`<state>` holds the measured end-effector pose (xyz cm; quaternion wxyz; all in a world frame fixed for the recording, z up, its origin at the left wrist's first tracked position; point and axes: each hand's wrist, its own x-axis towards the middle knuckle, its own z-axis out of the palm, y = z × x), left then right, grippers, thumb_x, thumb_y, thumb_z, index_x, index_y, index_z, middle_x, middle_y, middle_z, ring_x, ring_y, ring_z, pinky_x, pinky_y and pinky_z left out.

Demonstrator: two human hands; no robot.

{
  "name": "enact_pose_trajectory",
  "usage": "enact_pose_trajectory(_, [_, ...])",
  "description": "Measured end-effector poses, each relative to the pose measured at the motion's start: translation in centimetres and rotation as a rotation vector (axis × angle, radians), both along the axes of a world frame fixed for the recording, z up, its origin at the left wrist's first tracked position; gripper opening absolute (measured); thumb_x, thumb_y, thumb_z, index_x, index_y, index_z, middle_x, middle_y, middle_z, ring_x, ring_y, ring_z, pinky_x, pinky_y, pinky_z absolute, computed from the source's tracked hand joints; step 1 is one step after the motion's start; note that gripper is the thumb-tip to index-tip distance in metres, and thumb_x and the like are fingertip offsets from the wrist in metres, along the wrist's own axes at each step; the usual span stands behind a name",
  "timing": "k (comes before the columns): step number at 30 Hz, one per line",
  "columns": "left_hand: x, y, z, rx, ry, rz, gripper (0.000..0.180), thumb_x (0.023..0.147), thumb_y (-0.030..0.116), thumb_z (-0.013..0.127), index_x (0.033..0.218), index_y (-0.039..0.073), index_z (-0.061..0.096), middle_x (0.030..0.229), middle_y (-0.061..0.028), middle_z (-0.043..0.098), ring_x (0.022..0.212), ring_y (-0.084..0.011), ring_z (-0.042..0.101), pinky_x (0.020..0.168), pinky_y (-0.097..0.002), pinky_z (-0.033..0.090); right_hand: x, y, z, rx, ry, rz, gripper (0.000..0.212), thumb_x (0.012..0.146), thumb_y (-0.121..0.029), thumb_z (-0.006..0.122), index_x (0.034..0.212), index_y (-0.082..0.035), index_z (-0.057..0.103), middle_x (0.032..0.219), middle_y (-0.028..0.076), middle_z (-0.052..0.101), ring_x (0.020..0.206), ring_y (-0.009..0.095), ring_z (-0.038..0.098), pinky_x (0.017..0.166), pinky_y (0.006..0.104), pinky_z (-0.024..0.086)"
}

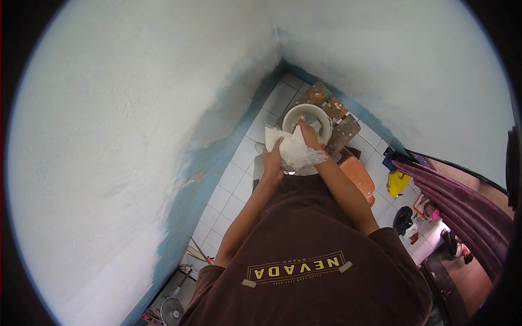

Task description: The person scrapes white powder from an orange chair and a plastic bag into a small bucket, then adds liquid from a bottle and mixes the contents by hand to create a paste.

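A clear plastic bag of white powder (291, 151) is held between my two hands, just on the near side of a white bucket (328, 124). My left hand (273, 157) is closed on the bag's left side, thumb uppermost. At the bag's upper right, my right hand (309, 136) grips it, with its fingertips over the bucket's near rim. Loose, crumpled plastic hangs down near my right wrist. Part of the bucket's inside shows something pale, but the bag and my right hand cover the rest.
Under the bucket is a paint-spattered wooden stand (343, 132), close to the wall corner. An orange plastic stool (358, 178) is beside my right forearm. Further right are a yellow item (397, 183), a black bag (403, 220) and a purple curtain (454, 193). A fan (171, 311) stands lower left.
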<state>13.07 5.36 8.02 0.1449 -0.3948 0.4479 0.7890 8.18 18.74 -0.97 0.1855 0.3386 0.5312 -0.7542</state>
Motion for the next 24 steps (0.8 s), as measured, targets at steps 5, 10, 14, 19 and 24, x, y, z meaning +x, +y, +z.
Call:
enact_pose_trajectory(5, [1.3,-0.7,-0.3,-0.014,-0.022,-0.001,0.047,0.091,0.013,0.071,0.13,-0.004,0.05,0.118,-0.0169,0.065,0.102,-0.0265,0.067,0.084,-0.0376,0.057,1.1,-1.1,-1.6,0.203,-0.032,0.14,0.054,0.096,-0.048,0.058,0.084,0.004,0.069,0.074,0.012,0.067,0.067,0.025,0.065,0.065,0.0396,0.048])
enact_pose_trajectory(10, [0.6,-0.7,-0.3,-0.037,-0.019,-0.001,0.046,0.093,0.014,0.069,0.131,-0.003,0.049,0.118,-0.0171,0.065,0.103,-0.028,0.067,0.085,-0.0408,0.058,0.1,-1.0,-0.2,0.123,-0.037,0.088,0.051,0.097,-0.048,0.057,0.089,0.001,0.07,0.075,0.008,0.067,0.066,0.02,0.064,0.064,0.0357,0.048])
enact_pose_trajectory(14, [0.1,0.0,0.5,-0.031,0.003,0.018,0.049,0.091,0.014,0.071,0.131,-0.005,0.05,0.116,-0.0159,0.066,0.1,-0.0259,0.068,0.081,-0.0377,0.057,-0.1,-0.4,-0.2,0.063,0.019,0.032,0.05,0.097,-0.047,0.057,0.088,0.0,0.071,0.074,0.008,0.066,0.065,0.02,0.063,0.064,0.0353,0.048])
enact_pose_trajectory(19, [1.7,-1.4,-1.1,-0.046,0.001,-0.008,0.045,0.094,0.014,0.068,0.131,-0.004,0.05,0.117,-0.0169,0.066,0.101,-0.0278,0.068,0.083,-0.0402,0.058,1.0,-1.9,-2.5,0.247,0.012,0.15,0.051,0.097,-0.047,0.056,0.083,0.0,0.07,0.072,0.008,0.066,0.065,0.02,0.063,0.064,0.0357,0.048])
enact_pose_trajectory(24, [1.2,-0.7,-0.5,-0.015,-0.001,0.025,0.046,0.091,0.014,0.071,0.13,-0.004,0.052,0.116,-0.0156,0.066,0.1,-0.026,0.067,0.081,-0.0377,0.057,0.5,-1.4,-2.3,0.204,-0.096,0.132,0.05,0.097,-0.046,0.056,0.083,0.0,0.07,0.072,0.008,0.066,0.064,0.021,0.063,0.063,0.0361,0.048])
